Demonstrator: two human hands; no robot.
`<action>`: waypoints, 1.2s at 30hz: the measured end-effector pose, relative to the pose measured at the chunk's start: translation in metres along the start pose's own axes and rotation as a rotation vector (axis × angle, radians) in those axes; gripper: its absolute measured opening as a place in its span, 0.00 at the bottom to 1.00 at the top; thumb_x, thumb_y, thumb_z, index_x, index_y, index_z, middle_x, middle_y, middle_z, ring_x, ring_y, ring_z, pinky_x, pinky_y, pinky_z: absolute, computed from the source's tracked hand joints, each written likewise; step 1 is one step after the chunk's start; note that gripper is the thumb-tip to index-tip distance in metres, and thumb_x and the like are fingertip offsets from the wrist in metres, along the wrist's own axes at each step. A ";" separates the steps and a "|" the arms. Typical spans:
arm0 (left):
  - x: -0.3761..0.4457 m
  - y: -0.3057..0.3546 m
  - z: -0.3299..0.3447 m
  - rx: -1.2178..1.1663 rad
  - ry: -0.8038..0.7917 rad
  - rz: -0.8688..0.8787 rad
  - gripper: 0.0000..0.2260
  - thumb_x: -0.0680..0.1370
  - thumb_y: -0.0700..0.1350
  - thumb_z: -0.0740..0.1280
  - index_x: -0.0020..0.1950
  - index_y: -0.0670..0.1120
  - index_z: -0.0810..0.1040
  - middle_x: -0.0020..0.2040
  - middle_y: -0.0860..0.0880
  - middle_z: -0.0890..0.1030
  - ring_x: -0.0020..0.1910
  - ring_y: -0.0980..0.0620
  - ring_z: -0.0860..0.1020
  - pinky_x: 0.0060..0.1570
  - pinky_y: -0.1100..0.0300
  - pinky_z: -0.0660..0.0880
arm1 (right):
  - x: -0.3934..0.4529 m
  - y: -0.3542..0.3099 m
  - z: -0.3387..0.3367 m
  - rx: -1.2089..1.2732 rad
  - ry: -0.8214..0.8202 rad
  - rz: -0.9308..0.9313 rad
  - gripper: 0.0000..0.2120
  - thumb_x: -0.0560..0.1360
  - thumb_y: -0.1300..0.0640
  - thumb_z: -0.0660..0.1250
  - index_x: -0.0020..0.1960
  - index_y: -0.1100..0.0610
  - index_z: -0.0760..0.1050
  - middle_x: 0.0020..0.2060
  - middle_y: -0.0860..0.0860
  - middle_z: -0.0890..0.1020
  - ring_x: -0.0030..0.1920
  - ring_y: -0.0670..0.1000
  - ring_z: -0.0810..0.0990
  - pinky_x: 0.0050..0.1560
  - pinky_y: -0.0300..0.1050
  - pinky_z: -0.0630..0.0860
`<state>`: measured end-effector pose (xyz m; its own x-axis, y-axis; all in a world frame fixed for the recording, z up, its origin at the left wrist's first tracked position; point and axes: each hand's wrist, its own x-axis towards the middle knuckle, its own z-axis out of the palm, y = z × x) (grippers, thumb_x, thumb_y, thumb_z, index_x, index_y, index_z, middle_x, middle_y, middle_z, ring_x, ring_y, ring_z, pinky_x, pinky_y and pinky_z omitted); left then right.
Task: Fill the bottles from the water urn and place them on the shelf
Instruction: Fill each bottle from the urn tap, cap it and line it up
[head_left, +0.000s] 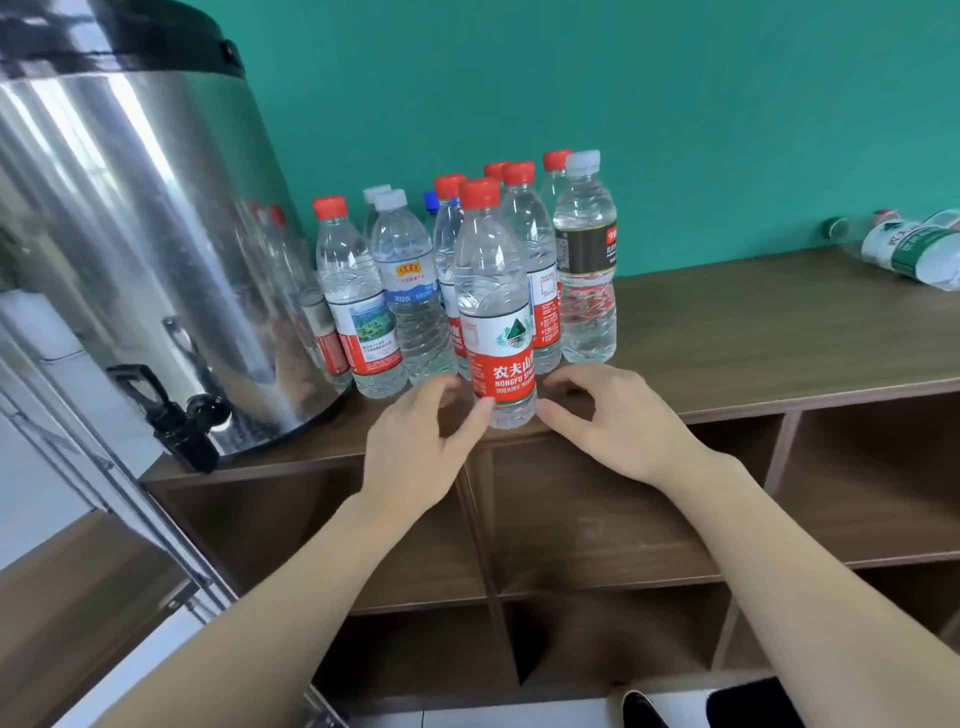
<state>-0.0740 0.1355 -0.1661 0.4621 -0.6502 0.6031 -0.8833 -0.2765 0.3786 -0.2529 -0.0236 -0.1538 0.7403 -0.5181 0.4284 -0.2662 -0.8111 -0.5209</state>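
A capped, red-labelled bottle (496, 312) full of water stands upright near the front edge of the wooden shelf top (753, 322). Behind it stand several more capped bottles (405, 291) in a tight cluster. The steel water urn (135, 234) sits at the left, its black tap (182, 415) hanging over the shelf corner. My left hand (421, 441) is just left of the front bottle's base, fingers loosely curled, thumb tip touching the bottle. My right hand (613, 421) hovers just right of the base, fingers relaxed, holding nothing.
Two bottles (914, 249) lie on their sides at the far right of the shelf top, against the green wall. Below the top are open wooden cubbies (597, 519). A metal rail and a lower wooden surface (78, 597) are at the left.
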 end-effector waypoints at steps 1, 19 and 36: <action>-0.006 -0.011 0.001 0.104 0.059 0.066 0.24 0.81 0.65 0.62 0.59 0.46 0.83 0.54 0.50 0.86 0.53 0.49 0.84 0.53 0.56 0.76 | 0.001 -0.003 0.003 -0.002 -0.003 -0.004 0.22 0.76 0.34 0.64 0.60 0.49 0.80 0.54 0.44 0.82 0.54 0.46 0.79 0.57 0.49 0.78; -0.023 -0.016 0.005 0.159 0.222 -0.007 0.17 0.80 0.55 0.65 0.50 0.44 0.88 0.49 0.47 0.89 0.48 0.47 0.87 0.56 0.52 0.78 | 0.023 -0.027 0.031 -0.213 0.081 0.130 0.31 0.73 0.27 0.61 0.46 0.57 0.79 0.42 0.49 0.80 0.45 0.52 0.78 0.52 0.53 0.76; -0.024 0.077 0.039 0.040 0.046 0.199 0.08 0.77 0.49 0.76 0.53 0.48 0.88 0.48 0.50 0.88 0.46 0.51 0.86 0.52 0.57 0.79 | -0.038 0.045 -0.026 -0.297 0.172 0.077 0.25 0.79 0.36 0.59 0.58 0.54 0.82 0.56 0.47 0.83 0.59 0.52 0.79 0.65 0.54 0.72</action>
<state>-0.1560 0.1028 -0.1790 0.2805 -0.6622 0.6948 -0.9595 -0.1740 0.2215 -0.3090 -0.0480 -0.1744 0.6025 -0.5987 0.5278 -0.5044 -0.7981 -0.3296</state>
